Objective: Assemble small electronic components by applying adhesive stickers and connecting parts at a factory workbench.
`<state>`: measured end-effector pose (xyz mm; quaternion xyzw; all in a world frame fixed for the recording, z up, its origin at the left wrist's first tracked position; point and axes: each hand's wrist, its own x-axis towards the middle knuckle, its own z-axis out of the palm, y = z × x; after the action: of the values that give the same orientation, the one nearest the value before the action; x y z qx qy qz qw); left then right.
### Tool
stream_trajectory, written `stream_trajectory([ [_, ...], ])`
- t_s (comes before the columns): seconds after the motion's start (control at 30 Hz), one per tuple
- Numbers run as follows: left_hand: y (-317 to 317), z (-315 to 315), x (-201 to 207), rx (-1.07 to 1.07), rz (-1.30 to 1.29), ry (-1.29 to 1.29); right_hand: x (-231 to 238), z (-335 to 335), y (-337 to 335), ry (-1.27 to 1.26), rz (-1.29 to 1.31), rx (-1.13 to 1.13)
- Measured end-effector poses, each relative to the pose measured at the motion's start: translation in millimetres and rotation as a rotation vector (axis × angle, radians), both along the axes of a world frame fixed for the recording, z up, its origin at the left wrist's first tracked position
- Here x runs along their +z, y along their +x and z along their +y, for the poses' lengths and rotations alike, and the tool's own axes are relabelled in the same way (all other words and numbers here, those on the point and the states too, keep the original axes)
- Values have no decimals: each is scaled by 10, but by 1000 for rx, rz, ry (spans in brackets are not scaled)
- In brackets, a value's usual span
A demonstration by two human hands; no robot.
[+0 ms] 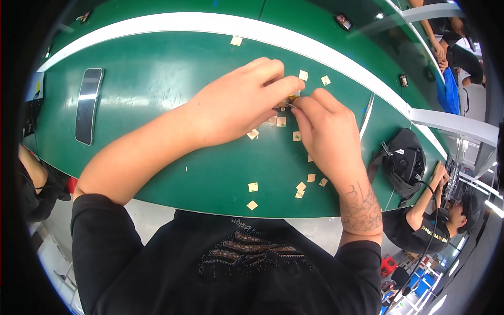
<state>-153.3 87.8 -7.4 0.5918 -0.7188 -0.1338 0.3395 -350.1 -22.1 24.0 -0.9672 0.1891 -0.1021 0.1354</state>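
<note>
Over the far middle of the green table (173,173), my left hand (247,97) is closed, fingers bent around a small dark and yellowish piece (283,103). Most of that piece is hidden behind the fingers, so its kind is unclear. My right hand (331,128) meets it from the right, thumb and forefinger pinched on a thin, silvery, pointed thing (290,105) that reaches to the small piece. Small cream-coloured squares lie around both hands, among them one square (281,122) just below the fingertips, with a green mark on it.
More squares (253,187) lie scattered toward the near edge. A phone (89,106) rests at the left. At the right sits a black bag (404,163). A white strip (210,23) borders the table's far side. Another person (433,215) works at the right.
</note>
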Motion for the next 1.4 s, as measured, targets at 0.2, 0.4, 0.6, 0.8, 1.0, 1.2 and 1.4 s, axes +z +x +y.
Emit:
stream_trajectory([
  [0.2,-27,14,12,-14,-38,-1,21,38,9,-14,24,-26],
  [0.4,2,28,33,13,-40,15,-65,-92,11,239,-74,-58],
  [0.6,-12,43,19,19,46,42,-105,-259,-55,535,-206,-11],
  [0.8,-6,33,17,-3,68,29,-23,-292,-72,497,-148,30],
  [1.0,-8,39,27,3,32,22,46,-86,-68,182,-49,25],
  [1.2,-10,38,46,-2,7,51,1,-57,-94,-10,3,74],
  [1.4,-30,53,25,14,-15,15,-50,-28,-68,-115,-13,88],
])
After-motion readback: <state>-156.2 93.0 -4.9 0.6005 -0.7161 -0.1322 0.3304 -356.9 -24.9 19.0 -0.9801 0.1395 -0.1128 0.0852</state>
